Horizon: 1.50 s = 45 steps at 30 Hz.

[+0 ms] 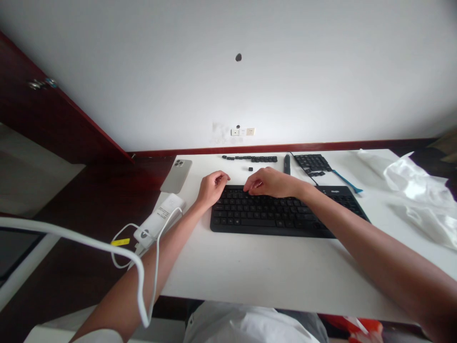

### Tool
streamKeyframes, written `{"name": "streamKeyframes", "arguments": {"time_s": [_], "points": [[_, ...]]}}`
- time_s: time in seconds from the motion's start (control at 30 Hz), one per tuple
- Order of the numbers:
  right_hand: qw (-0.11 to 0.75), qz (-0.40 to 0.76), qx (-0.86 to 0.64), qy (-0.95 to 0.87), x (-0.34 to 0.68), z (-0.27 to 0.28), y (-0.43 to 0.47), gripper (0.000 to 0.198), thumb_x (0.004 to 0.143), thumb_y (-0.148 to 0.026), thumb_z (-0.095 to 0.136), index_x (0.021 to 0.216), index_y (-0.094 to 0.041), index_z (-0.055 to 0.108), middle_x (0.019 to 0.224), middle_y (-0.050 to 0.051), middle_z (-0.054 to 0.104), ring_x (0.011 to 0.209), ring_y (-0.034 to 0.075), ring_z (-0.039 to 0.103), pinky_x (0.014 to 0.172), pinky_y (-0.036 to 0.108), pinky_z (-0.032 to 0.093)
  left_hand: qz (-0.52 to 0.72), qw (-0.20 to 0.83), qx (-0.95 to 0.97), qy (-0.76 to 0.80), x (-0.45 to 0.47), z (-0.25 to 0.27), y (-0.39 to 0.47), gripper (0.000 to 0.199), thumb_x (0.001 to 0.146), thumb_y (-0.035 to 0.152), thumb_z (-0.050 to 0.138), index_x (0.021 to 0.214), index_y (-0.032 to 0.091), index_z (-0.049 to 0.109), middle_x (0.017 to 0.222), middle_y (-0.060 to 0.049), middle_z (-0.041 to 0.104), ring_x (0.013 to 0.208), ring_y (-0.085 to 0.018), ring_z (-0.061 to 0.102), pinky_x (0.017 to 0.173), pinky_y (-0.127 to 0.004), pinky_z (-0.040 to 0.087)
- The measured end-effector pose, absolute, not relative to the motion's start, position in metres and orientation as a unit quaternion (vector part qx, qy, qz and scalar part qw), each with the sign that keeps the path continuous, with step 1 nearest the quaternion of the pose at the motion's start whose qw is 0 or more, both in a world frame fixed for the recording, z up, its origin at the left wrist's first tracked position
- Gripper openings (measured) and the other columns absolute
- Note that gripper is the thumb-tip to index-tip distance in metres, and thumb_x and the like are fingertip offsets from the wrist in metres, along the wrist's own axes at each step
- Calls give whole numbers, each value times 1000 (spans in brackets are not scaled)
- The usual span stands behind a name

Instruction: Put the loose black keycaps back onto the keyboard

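A black keyboard [260,222] lies on the white table, several of its keys visible. My left hand [213,186] is by the keyboard's upper left corner, fingers curled in and the tips drawn together; whether anything is between them cannot be made out. Over the top row of keys, my right hand [269,182] points its fingers down, thumb and fingertips pinched at the keys. Whatever that pinch may hold is too small or hidden. Just beyond the hands sits a single loose black keycap [250,169], and behind it runs a row of loose keycaps [264,159].
Toward the back right are a dark pen-like tool [287,164], a block of black keys [312,162] and a blue stick-like tool [347,181]. Crumpled white plastic [417,181] covers the right side. A phone [176,175] and a white power strip [160,219] with a looping cable lie left.
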State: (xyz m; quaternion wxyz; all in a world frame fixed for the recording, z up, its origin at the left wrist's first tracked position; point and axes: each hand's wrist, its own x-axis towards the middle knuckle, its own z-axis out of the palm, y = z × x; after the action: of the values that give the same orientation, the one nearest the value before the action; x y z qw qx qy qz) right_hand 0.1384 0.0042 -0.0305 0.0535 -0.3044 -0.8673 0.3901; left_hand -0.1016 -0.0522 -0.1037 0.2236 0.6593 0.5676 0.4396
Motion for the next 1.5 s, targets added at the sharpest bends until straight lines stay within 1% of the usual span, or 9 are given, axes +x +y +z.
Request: {"name": "streamKeyframes", "arguments": {"time_s": [0.33, 0.53, 0.83, 0.93, 1.03, 1.17, 1.27, 1.4, 1.5], "points": [[62, 365, -319, -873, 133, -30, -5, 15, 84, -17, 72, 95, -20, 80, 88, 2, 80, 84, 19, 75, 74, 25, 56, 435, 228, 655, 574, -102, -104, -52, 24, 96, 28, 54, 84, 20, 73, 85, -1, 75, 74, -16, 65, 72, -27, 48], [48, 317, -324, -890, 128, -26, -15, 18, 85, -11, 69, 95, -20, 81, 89, 3, 80, 83, 18, 74, 75, 25, 56, 431, 223, 660, 573, -102, -102, -53, 24, 96, 29, 53, 84, 21, 72, 85, -1, 75, 73, -16, 64, 72, -27, 48], [25, 198, -327, -924, 119, -24, -30, 23, 88, -7, 66, 98, -20, 81, 97, 6, 80, 91, 24, 72, 80, 31, 53, 417, 218, 661, 584, -101, -100, -54, 27, 98, 31, 51, 85, 21, 73, 86, -1, 76, 74, -17, 64, 73, -27, 48], [39, 233, -334, -913, 120, -27, -24, 20, 85, -6, 68, 91, -19, 82, 91, 4, 80, 87, 21, 73, 78, 28, 53, 419, 216, 661, 584, -101, -100, -54, 26, 97, 30, 52, 84, 21, 73, 87, -1, 76, 73, -16, 64, 72, -27, 48], [39, 329, -355, -874, 122, -29, -12, 13, 82, -10, 74, 87, -20, 82, 83, 2, 80, 83, 19, 74, 75, 25, 53, 422, 219, 659, 582, -101, -100, -53, 24, 96, 29, 53, 85, 21, 73, 87, -1, 76, 72, -16, 63, 72, -27, 47], [9, 373, -364, -853, 120, -28, 1, 9, 79, -17, 78, 85, -22, 82, 80, 1, 80, 86, 20, 75, 81, 26, 54, 428, 222, 657, 580, -101, -101, -53, 24, 96, 28, 53, 85, 20, 72, 85, -1, 75, 73, -16, 64, 72, -27, 47], [-39, 336, -377, -862, 110, -20, 3, 10, 77, -17, 80, 84, -23, 83, 83, 2, 81, 89, 22, 75, 81, 28, 54, 425, 220, 655, 585, -101, -101, -53, 25, 97, 29, 52, 85, 21, 72, 84, -1, 75, 73, -16, 64, 74, -27, 48], [-134, 273, -388, -870, 90, -5, 2, 12, 74, -15, 82, 85, -20, 84, 85, 6, 81, 87, 25, 75, 73, 30, 53, 420, 219, 660, 583, -102, -101, -53, 25, 97, 30, 52, 85, 21, 73, 84, -1, 75, 74, -17, 65, 75, -27, 48], [-184, 212, -402, -871, 80, 2, 8, 23, 69, -23, 89, 91, -18, 84, 90, 10, 80, 90, 30, 74, 71, 33, 53, 418, 218, 659, 586, -103, -101, -53, 25, 97, 30, 53, 86, 21, 73, 86, -1, 75, 76, -17, 65, 76, -27, 49]]}}
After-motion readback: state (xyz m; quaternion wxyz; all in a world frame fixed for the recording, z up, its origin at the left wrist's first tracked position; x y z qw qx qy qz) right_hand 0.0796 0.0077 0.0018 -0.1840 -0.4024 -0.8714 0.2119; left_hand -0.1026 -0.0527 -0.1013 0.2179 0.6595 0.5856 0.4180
